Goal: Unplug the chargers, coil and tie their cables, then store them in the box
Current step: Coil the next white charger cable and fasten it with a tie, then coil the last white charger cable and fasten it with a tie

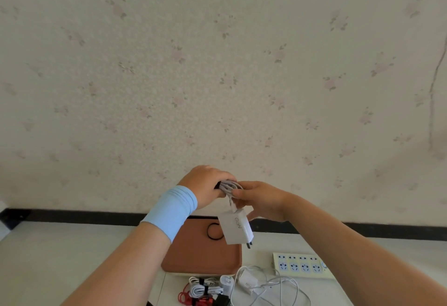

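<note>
Head view: left hand (205, 182) curled round coiled white cable (229, 186). Right hand (261, 199) pinches same coil beside left fingers. White charger (235, 229) dangles just below 2 hands. Brown box (193, 257) beneath left wrist; power strip (302, 263) under right forearm.

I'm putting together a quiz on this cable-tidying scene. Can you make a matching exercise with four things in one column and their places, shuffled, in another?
Things
1. white charger
2. black loop
3. power strip
4. tied white cable bundle

Places
A. in the brown tray
B. on the table, on the near side of the tray
C. hanging from the coiled cable held by the left hand and right hand
D. on the table, right of the tray

Pairs: 1-C, 2-A, 3-D, 4-B
</note>
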